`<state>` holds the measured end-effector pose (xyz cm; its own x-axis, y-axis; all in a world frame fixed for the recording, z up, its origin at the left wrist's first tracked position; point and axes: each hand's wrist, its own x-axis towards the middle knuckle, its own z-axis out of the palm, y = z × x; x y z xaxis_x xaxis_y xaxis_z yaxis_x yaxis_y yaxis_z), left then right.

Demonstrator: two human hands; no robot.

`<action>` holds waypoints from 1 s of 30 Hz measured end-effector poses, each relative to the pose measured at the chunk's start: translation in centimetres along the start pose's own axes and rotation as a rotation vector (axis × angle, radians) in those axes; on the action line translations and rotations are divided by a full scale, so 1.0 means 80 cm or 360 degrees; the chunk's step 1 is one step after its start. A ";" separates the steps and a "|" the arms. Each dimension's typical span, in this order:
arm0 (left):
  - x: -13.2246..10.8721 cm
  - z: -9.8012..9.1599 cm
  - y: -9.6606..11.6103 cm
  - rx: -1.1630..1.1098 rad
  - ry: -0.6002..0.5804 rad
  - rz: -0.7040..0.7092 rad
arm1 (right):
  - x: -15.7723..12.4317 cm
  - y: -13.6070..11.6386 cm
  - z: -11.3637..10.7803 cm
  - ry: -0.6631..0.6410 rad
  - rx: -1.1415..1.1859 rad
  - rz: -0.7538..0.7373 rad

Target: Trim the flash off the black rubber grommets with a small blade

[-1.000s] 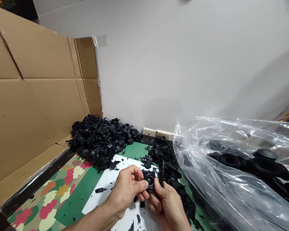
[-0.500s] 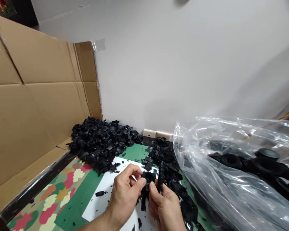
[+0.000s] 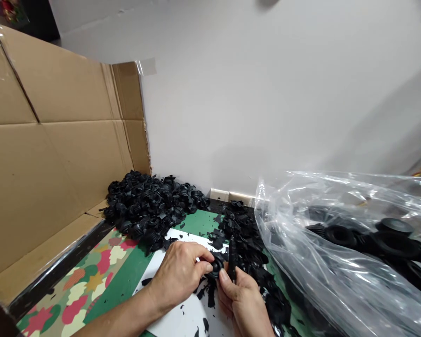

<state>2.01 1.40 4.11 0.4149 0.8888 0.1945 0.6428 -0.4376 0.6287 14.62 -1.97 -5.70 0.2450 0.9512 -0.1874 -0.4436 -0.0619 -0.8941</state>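
Small, round, black, rubber-like part [image 3: 216, 266] held at its edges

The bare left hand [image 3: 180, 269] comes in from the left with its thumb and forefinger pinching the left edge of the small part; its other fingers are tucked behind and hard to make out. The bare right hand [image 3: 243, 299] presses its thumb against the part's lower right edge, its fingers curled round a dark, slender, stick-like tool [image 3: 232, 257] that points upward just beside the part; how the fingers under the part lie, I cannot tell.

Below the hands lies a smooth white sheet [image 3: 177, 318] scattered with black scraps; a plain green sheet [image 3: 199, 222] shows beyond it, and a camouflage-like sheet in pink, cream, green and orange [image 3: 91, 283] lies to the left. A large mound of black ribbed pieces [image 3: 154, 201] sits near the brown cardboard panel [image 3: 73, 89]; a looser heap of thin black scraps [image 3: 245, 234] stretches behind and beside the right hand; to the right, a clear, crumpled plastic bag [image 3: 287, 243] holds larger black cup-like pieces [image 3: 396, 245]; a pale grey wall [image 3: 266, 93] rises behind everything.
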 end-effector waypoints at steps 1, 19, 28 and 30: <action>-0.001 0.001 0.001 0.0088 0.0001 0.0052 | 0.002 0.001 -0.001 -0.0002 -0.0015 -0.0010; -0.026 0.050 -0.025 0.1175 0.0350 0.1078 | -0.010 -0.024 0.003 -0.0011 -0.0554 -0.0040; -0.007 0.022 -0.029 -0.0299 -0.0069 0.0108 | -0.003 -0.002 -0.003 -0.0085 -0.0253 0.0188; 0.000 0.015 -0.029 -0.0728 -0.0109 -0.0159 | -0.001 0.000 -0.001 -0.0099 -0.0230 0.0259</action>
<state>1.29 2.27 1.78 0.4168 0.9058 0.0758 0.3383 -0.2320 0.9120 14.68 -2.05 -5.70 0.1244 0.9417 -0.3127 -0.3440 -0.2547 -0.9038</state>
